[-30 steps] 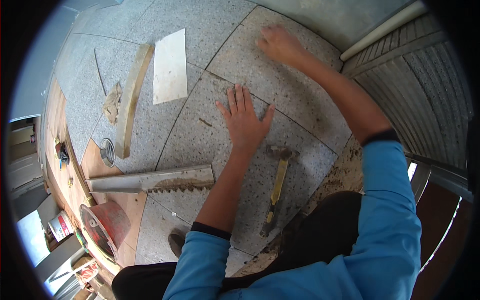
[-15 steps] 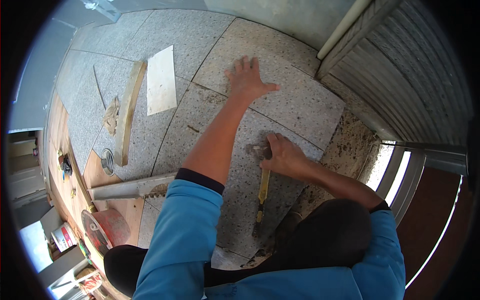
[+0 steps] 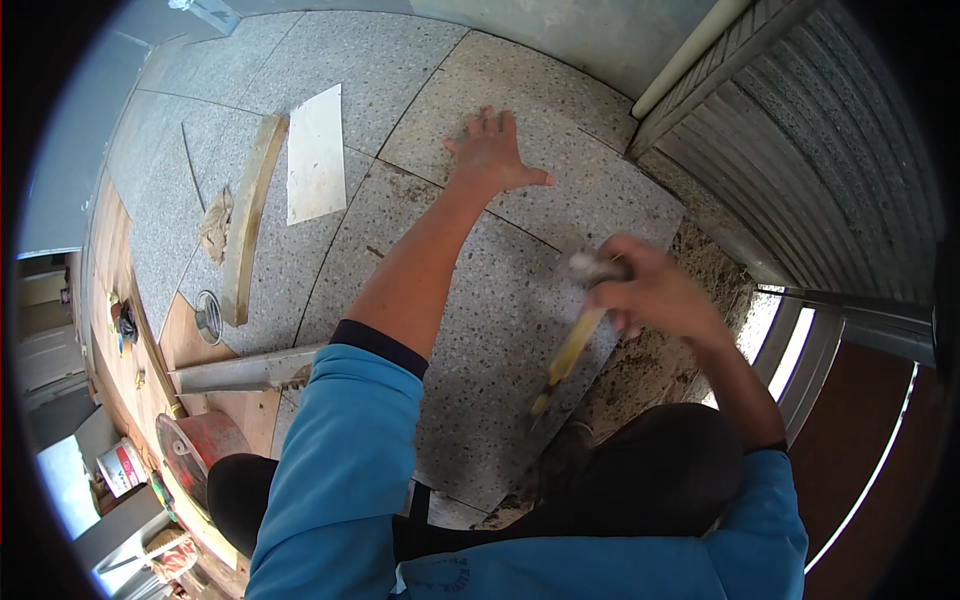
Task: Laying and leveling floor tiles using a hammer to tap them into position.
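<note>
1. One hammer point(image 3: 573, 348), yellow and black in the handle, slants over the near speckled slab point(image 3: 450, 400), beside the strip of bare soil point(image 3: 640, 385). Its head lies within the fingers of the right hand point(image 3: 665, 295); its handle trails back toward the person's knee point(image 3: 650, 480).
2. The right hand's fingers are clamped on the hammer at the head end, thumb on the near side. Both are blurred, and whether the hammer touches the slab cannot be told.
3. Farther out, the left hand point(image 3: 490, 160) lies palm down on the next slab point(image 3: 590, 185), its fingers spread apart, holding nothing, well apart from the hammer.
4. To the left, near to far: one reddish bucket point(image 3: 218, 435), tilted; one metal channel point(image 3: 240, 374); one round metal ring point(image 3: 208, 318); one wooden bar point(image 3: 253, 220), with one crumpled lump point(image 3: 214, 228) just beside it; one white sheet point(image 3: 315, 160), just right of the bar.
5. To the far right, one ribbed panel point(image 3: 800, 170) stands beside one pale pipe point(image 3: 690, 60).
</note>
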{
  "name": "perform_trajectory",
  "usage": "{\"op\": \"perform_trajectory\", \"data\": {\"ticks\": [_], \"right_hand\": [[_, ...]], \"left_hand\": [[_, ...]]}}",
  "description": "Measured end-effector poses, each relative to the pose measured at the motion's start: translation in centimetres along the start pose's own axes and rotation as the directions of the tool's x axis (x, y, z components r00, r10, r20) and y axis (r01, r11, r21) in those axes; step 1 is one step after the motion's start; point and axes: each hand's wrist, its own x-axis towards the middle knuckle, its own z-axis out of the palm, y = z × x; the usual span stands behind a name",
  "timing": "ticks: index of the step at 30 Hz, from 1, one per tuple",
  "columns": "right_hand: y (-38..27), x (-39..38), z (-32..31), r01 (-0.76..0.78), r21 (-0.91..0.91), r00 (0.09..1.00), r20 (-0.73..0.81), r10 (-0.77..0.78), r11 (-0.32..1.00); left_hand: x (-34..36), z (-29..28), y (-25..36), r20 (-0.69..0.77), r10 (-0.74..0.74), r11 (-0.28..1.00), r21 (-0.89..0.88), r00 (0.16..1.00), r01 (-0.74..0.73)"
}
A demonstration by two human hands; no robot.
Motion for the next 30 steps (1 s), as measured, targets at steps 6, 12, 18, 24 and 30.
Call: {"op": "perform_trajectory", "data": {"ticks": [6, 12, 18, 24, 30], "right_hand": [[-9.5, -5.4, -6.5, 0.39, -0.474, 0.524, -0.59, -0.614, 0.789], [-17.6, 4.4, -8.0, 0.258, -0.782, 0.203, -0.531, -0.823, 0.568], [-20.3, 10.6, -8.4, 0.335, -0.77, 0.264, -0.476, -0.839, 0.543], [-22.2, 13.0, -8.2, 0.397, -0.727, 0.304, -0.471, -0.828, 0.56], [-22.4, 15.3, -8.4, 0.439, -0.693, 0.325, -0.471, -0.82, 0.572]], "left_hand": [[-0.1, -0.7, 1.1, 0.019, 0.001, 1.0, -0.012, 1.0, -0.001], [0.4, -0.8, 0.5, 0.039, -0.016, 1.0, -0.002, 0.999, 0.016], [0.2, -1.2, 0.6, 0.063, -0.005, 1.0, -0.011, 0.998, 0.005], [0.4, -1.1, 0.3, 0.042, -0.017, 1.0, -0.024, 0.999, 0.018], [0.2, -1.4, 0.8, 0.036, -0.02, 1.0, -0.02, 0.999, 0.021]]}}
